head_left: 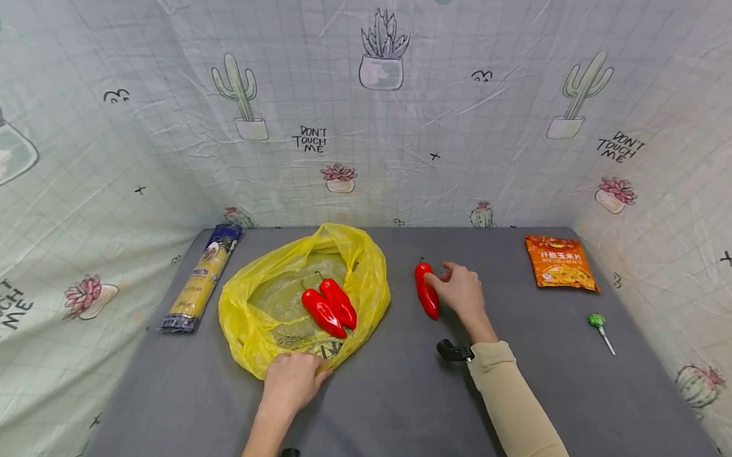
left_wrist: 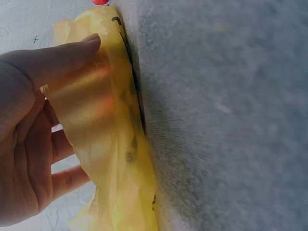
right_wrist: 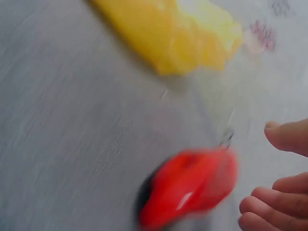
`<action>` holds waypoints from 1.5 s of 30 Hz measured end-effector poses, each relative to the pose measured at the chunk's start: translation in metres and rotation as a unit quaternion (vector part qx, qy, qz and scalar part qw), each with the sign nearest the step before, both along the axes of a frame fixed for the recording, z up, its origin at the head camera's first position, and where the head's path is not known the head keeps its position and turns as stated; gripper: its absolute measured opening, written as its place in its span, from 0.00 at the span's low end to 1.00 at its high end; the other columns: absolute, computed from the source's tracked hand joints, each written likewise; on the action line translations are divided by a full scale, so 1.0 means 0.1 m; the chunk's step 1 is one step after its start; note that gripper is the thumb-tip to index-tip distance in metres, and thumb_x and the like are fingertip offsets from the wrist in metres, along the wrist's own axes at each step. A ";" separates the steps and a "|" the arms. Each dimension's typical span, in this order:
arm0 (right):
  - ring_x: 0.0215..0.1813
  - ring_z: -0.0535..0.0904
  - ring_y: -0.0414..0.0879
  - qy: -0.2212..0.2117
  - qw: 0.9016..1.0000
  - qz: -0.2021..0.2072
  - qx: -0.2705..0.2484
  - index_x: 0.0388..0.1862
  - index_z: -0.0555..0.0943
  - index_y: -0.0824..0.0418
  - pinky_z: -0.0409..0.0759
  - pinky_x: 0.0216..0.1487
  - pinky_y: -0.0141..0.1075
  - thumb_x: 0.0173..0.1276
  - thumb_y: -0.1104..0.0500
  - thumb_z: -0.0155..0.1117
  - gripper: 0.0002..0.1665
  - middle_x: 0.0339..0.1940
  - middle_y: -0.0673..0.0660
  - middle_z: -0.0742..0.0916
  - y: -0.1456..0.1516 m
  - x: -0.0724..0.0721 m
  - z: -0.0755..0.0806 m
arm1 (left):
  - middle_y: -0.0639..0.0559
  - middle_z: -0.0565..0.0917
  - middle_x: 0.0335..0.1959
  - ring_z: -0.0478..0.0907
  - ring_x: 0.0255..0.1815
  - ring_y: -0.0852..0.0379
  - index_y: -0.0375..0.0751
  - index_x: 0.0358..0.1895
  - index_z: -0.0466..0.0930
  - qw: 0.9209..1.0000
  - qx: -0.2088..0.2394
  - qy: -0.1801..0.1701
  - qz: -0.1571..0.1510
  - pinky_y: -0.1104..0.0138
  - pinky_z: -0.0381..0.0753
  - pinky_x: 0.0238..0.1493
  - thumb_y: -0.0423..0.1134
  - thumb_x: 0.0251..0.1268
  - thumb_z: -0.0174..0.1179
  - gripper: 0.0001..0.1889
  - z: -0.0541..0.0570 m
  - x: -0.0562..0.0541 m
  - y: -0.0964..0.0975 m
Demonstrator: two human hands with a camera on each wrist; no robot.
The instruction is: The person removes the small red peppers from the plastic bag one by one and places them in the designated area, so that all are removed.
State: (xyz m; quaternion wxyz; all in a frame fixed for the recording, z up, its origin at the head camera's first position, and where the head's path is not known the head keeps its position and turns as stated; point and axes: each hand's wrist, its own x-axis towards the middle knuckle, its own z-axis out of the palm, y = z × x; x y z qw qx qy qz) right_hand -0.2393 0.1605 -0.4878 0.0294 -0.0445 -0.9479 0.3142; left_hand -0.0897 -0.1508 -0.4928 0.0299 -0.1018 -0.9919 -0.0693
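Note:
A yellow plastic bag (head_left: 369,284) lies with its mouth spread, and two red peppers (head_left: 323,313) rest inside it. My left hand (head_left: 292,381) holds the bag's near rim. In the left wrist view, the thumb is on the outer side of the yellow plastic (left_wrist: 103,139) and the fingers are behind it. A third red pepper (head_left: 427,291) lies on the table to the right of the bag. My right hand (head_left: 461,292) is beside this pepper; the right wrist view shows its thumb and fingers parted, a small gap away from the blurred red pepper (right_wrist: 192,185).
A long pack of noodles (head_left: 201,280) lies left of the bag. On the right are an orange snack packet (head_left: 561,263) and a green lollipop (head_left: 597,320) with a white stick. The grey table (head_left: 390,416) is bordered by a cactus-print sheet (head_left: 391,129) at the back and sides.

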 end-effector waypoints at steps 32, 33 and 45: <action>0.38 0.87 0.43 0.025 0.971 0.235 -0.037 0.63 0.78 0.53 0.83 0.38 0.34 0.66 0.42 0.67 0.30 0.50 0.55 0.90 -1.75 0.14 0.47 | 0.52 0.82 0.16 0.77 0.17 0.53 0.48 0.26 0.87 1.000 -0.009 0.010 0.005 0.61 0.71 0.22 0.52 0.51 0.74 0.12 0.03 0.01 0.03; 0.36 0.86 0.42 0.021 0.970 0.240 -0.032 0.64 0.78 0.53 0.82 0.38 0.33 0.66 0.42 0.67 0.30 0.50 0.55 0.90 -1.77 0.14 0.46 | 0.52 0.82 0.16 0.76 0.17 0.53 0.48 0.26 0.88 1.000 -0.007 0.010 0.004 0.61 0.70 0.22 0.52 0.51 0.74 0.12 0.03 0.00 0.03; 0.27 0.81 0.41 0.005 0.961 0.274 0.040 0.64 0.78 0.56 0.78 0.30 0.31 0.66 0.43 0.68 0.32 0.38 0.54 0.89 -2.01 0.19 0.27 | 0.51 0.84 0.19 0.79 0.19 0.51 0.51 0.28 0.88 1.000 -0.010 0.014 0.003 0.59 0.73 0.22 0.53 0.52 0.73 0.11 0.01 0.01 0.01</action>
